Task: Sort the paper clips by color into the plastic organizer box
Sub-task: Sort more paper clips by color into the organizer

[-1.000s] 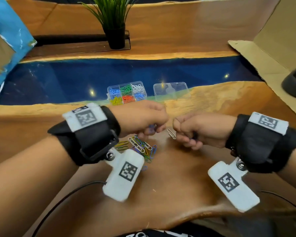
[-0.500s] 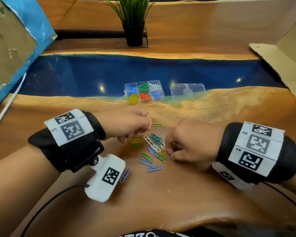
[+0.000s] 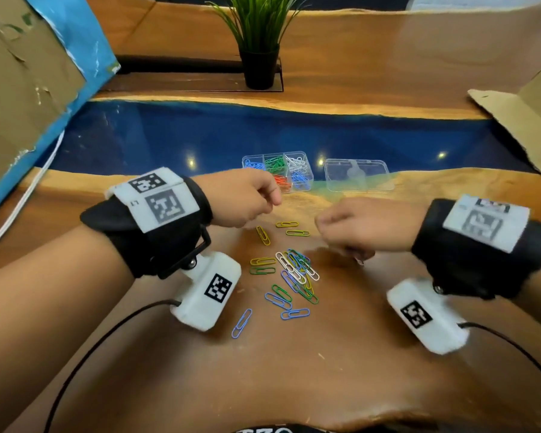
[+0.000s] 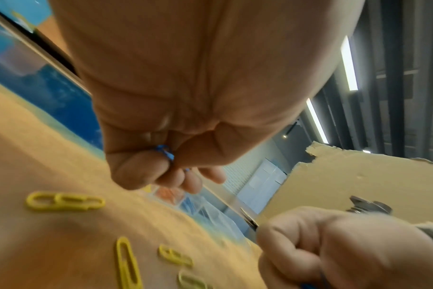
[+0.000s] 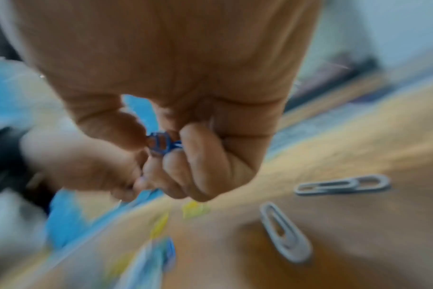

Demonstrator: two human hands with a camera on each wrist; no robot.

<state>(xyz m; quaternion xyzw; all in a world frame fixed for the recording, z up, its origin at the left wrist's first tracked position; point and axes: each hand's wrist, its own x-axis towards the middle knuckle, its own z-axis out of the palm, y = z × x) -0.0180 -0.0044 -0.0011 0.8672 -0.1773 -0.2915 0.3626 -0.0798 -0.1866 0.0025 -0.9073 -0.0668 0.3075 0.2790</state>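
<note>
Both hands hold blue clips just short of the organizer box.

The left hand point(image 3: 244, 198) is curled, fingers closed round blue paper clips point(image 4: 165, 153), hovering right in front of the clear organizer box point(image 3: 306, 170). The right hand point(image 3: 359, 223), nearer than the box and to its right, is curled too, pinching a blue clip point(image 5: 162, 144). The loose pile of paper clips point(image 3: 291, 273) lies on the wooden table point(image 3: 325, 370), nearer than the box; the box's lid point(image 3: 358, 176) sits just beside it, right.
</note>
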